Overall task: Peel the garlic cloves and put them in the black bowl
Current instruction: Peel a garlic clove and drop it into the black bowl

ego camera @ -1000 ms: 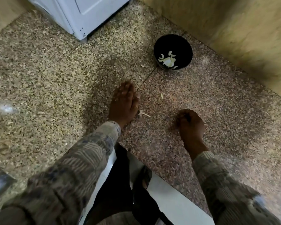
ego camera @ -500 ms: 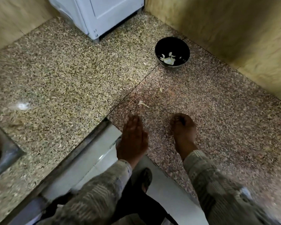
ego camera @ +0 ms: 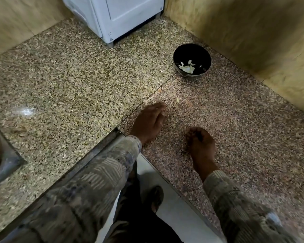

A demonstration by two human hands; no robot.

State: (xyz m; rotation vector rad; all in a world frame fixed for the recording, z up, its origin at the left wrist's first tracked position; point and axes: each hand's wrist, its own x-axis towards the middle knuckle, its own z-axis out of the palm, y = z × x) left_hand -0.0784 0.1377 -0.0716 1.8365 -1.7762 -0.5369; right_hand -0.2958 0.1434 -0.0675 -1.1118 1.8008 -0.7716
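The black bowl stands on the granite counter near the far right wall and holds several pale garlic pieces. My left hand lies palm down on the counter with its fingers straight. Its fingertips are close to a small peel scrap by the seam between the slabs. My right hand rests on the counter to the right, its fingers curled into a fist. Nothing shows inside the fist. The bowl is well beyond both hands.
A white appliance stands at the back of the counter, with tan walls behind and to the right. More peel scraps lie between my hands and the bowl. A sink edge shows at the left. The counter edge runs just below my wrists.
My left hand drew back toward the counter edge, then slid forward again to the seam. My right hand stayed curled in about the same place.
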